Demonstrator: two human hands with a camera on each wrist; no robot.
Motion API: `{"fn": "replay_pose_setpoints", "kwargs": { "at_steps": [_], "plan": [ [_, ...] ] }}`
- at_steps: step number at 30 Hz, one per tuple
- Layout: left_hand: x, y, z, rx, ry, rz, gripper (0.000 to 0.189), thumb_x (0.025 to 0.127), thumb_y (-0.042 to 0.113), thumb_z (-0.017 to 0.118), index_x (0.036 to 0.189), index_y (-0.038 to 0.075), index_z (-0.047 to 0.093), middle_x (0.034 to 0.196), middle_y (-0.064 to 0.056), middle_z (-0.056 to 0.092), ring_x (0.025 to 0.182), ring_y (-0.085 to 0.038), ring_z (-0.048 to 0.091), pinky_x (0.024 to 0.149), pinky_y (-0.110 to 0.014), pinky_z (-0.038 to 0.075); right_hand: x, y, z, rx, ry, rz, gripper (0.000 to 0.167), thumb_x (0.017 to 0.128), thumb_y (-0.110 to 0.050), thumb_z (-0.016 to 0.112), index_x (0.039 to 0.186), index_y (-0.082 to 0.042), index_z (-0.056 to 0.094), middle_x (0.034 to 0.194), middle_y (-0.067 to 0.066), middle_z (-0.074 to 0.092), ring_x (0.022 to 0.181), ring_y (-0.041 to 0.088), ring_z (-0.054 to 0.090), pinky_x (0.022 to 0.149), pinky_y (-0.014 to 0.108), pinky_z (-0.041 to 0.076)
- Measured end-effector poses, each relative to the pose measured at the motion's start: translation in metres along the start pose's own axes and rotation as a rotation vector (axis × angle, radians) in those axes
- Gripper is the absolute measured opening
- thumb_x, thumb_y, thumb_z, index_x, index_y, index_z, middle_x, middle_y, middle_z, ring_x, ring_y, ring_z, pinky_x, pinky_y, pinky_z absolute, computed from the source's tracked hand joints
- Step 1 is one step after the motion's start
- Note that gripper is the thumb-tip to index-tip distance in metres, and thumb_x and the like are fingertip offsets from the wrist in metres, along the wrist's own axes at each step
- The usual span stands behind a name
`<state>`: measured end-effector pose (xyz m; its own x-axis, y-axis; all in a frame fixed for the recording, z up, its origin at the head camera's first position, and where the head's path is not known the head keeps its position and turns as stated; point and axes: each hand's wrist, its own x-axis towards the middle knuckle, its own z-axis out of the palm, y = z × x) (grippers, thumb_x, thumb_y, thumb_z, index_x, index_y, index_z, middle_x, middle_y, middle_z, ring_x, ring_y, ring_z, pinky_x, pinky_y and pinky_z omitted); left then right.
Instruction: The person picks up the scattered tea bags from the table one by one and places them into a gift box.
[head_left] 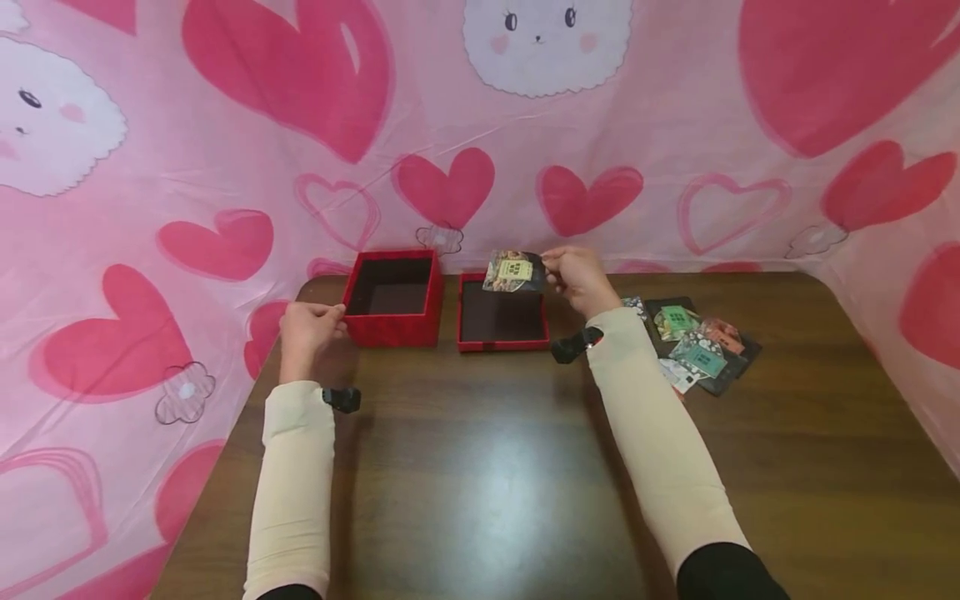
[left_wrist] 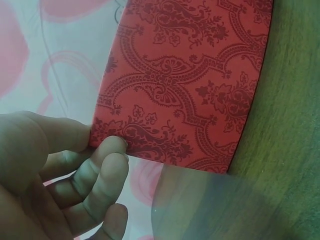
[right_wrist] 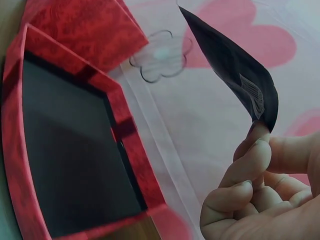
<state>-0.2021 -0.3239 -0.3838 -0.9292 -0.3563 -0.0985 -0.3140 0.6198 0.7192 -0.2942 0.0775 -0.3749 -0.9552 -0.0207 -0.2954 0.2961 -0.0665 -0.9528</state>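
My left hand (head_left: 309, 332) pinches the near left corner of a red patterned box (head_left: 392, 330) between thumb and fingertips. The left wrist view shows that grip on the box's side (left_wrist: 185, 85) closely. My right hand (head_left: 581, 279) holds a small flat packet (head_left: 514, 272) by its edge, raised above a shallow red lid (head_left: 502, 344) with a black inside. One face of the packet has a food picture and a pale yellow label. In the right wrist view its black back (right_wrist: 235, 70) shows a small white barcode label.
Several similar packets (head_left: 705, 358) lie in an overlapping pile at the right, partly behind my right forearm. The box and lid stand side by side near the far edge of the wooden table (head_left: 480, 492). A pink heart-printed cloth (head_left: 517, 133) hangs behind.
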Motion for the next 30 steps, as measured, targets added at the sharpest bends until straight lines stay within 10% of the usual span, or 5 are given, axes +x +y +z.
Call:
{"fn": "replay_pose_setpoints", "kwargs": {
  "at_steps": [30],
  "plan": [
    [0.005, -0.005, 0.004, -0.079, 0.028, -0.017, 0.038, 0.1, 0.03, 0.064, 0.114, -0.004, 0.074, 0.093, -0.021, 0.074, 0.087, -0.034, 0.074, 0.083, -0.037, 0.056, 0.013, 0.0, 0.118, 0.141, -0.146, 0.084, 0.02, 0.097, 0.004, 0.056, 0.115, 0.004, 0.065, 0.066, 0.003, 0.057, 0.051, 0.009, 0.046, 0.044, 0.017, 0.034]
  ]
}}
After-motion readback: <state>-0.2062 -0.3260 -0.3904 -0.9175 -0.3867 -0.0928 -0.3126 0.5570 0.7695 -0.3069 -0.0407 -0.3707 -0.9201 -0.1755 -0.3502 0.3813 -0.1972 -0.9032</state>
